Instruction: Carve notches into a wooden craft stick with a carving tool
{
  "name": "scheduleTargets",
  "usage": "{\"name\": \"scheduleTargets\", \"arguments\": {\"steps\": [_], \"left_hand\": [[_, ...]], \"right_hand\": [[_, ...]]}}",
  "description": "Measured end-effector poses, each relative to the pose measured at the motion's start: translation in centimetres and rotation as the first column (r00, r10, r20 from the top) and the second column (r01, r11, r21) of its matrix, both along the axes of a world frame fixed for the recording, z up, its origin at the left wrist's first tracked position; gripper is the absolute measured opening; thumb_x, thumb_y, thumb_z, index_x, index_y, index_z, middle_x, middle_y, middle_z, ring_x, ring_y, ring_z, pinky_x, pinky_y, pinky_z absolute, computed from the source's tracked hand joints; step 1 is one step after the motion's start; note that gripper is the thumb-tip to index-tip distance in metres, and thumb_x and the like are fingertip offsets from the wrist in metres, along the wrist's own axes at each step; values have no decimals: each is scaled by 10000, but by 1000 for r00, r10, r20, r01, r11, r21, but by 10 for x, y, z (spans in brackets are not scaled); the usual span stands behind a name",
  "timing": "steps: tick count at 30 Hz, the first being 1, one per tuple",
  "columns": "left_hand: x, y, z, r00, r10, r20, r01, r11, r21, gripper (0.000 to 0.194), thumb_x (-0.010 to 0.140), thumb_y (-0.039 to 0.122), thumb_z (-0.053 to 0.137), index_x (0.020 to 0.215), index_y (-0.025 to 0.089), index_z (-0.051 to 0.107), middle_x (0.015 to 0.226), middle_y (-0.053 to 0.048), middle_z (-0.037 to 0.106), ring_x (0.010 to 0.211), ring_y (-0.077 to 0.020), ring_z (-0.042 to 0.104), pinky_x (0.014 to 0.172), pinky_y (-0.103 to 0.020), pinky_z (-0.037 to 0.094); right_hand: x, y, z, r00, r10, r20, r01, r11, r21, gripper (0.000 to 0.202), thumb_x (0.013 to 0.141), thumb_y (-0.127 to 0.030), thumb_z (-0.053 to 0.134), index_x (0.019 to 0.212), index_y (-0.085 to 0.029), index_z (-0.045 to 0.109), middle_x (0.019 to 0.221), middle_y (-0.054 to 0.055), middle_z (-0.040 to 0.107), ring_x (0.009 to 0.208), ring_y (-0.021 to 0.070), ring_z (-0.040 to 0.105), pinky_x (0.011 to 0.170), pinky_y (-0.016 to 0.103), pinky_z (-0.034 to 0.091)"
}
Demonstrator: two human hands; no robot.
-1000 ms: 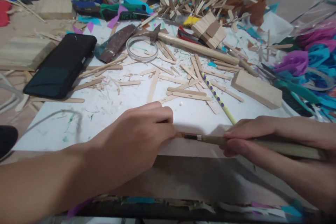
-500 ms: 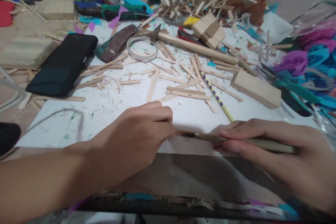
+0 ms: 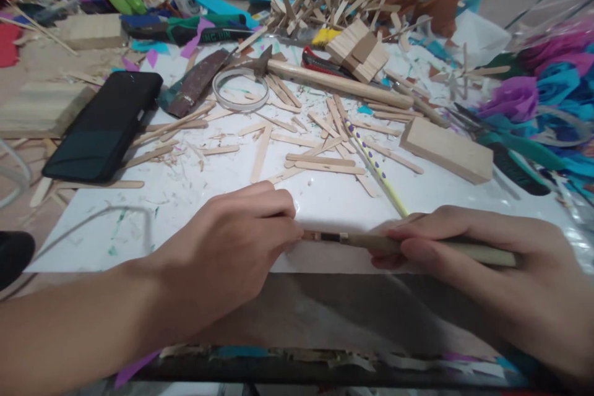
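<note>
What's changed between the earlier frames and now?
The right hand has moved left, closer to the left hand. Nothing was visibly grabbed or released; the right hand still grips the slim tool. The left hand, phone and hammer stayed put; the camera view shifted slightly.

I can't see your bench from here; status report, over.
Right hand gripping slim tool. Left hand closed at tool's tip, contents hidden. Dotted yellow stick reaches right hand; craft sticks beyond.

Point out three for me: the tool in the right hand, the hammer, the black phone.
Tool [image 3: 363, 241]: head view, handle near its metal collar.
Hammer [image 3: 343, 82]: head view, wooden handle.
Black phone [image 3: 104, 124]: head view, middle of its dark face.
</note>
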State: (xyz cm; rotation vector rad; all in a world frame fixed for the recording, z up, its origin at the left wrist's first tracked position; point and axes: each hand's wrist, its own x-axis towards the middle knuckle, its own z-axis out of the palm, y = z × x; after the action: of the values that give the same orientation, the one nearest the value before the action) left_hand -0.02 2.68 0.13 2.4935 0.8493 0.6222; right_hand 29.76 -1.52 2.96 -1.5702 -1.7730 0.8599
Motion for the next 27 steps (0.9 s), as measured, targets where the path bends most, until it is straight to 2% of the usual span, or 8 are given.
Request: {"name": "scheduleTargets", "arguments": {"steps": [5, 9, 13, 19, 24, 27], "left_hand": [[2, 2, 0, 999, -30, -12, 30, 999, 26, 318, 1077, 62, 522, 990, 183, 803, 963, -34, 778, 852, -201, 683, 734, -348, 528], [1, 3, 0, 1000, -31, -2, 31, 999, 16, 306, 1076, 58, 546, 983, 187, 808, 962, -28, 779, 860, -195, 689, 754, -335, 530], [1, 3, 3, 999, -45, 18, 45, 999, -4, 314, 1074, 31, 539, 984, 160, 811, 977, -36, 782, 864, -183, 698, 754, -321, 534], [0, 3, 1, 999, -30, 23, 30, 999, -39, 306, 1118, 97, 505, 1029, 197, 780, 1000, -33, 769, 884, -194, 670, 793, -326, 522], [3, -3, 3, 1000, -4, 17, 4, 1000, -22, 266, 1122, 115, 528, 1015, 203, 754, 926, -22, 743, 864, -195, 656, 792, -318, 501], [6, -7, 6, 999, 7, 44, -6, 1000, -13, 216, 1140, 177, 567, 989, 185, 721, 869, -9, 725, 811, -178, 655, 760, -299, 502]], "right_hand": [[-2, -8, -1, 999, -38, 30, 38, 999, -24, 204, 930, -524, 841, 805, -364, 864, 732, -38, 821, 593, 165, 759, 552, 215, 621], [-4, -10, -4, 998, -10, 57, 8, 1000, 20, 129, 941, -492, 830, 856, -398, 857, 776, -55, 831, 625, 177, 762, 571, 256, 629], [-5, -10, -3, 999, -10, 50, 6, 997, 78, 104, 920, -465, 854, 865, -378, 865, 783, -50, 835, 629, 172, 771, 583, 242, 637], [3, -5, 2, 998, -61, -31, 60, 998, -13, 190, 938, -533, 852, 850, -367, 876, 794, -20, 849, 612, 181, 791, 584, 222, 660], [1, -7, 1, 992, -117, -50, 120, 991, 59, 151, 925, -502, 866, 854, -369, 868, 801, -19, 842, 667, 197, 796, 624, 250, 678], [-2, -5, 0, 985, -148, -89, 154, 986, 67, 173, 895, -514, 889, 867, -343, 872, 786, -8, 839, 629, 210, 790, 585, 270, 682]]}}
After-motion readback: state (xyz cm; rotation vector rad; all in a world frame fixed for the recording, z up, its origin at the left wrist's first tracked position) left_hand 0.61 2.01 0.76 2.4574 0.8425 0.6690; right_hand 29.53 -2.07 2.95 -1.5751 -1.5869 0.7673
